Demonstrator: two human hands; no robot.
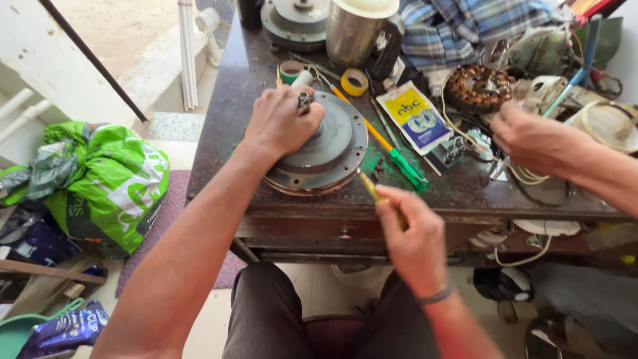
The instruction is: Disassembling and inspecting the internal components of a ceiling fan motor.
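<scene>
— What can't you make out around the motor housing?

— The left hand covers its left top and most of the small metal part there. The right hand hides the handle of the yellow tool.

— And at the edges?

— A co-worker's hand enters from the right, arm cut off. The steel jar loses its top to the upper edge.

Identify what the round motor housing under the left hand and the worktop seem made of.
Motor housing: looks like cast metal, dull grey, with a rusty rim at the bottom. Worktop: probably polished stone, dark and speckled with a glossy sheen. Left hand rests on the housing.
</scene>
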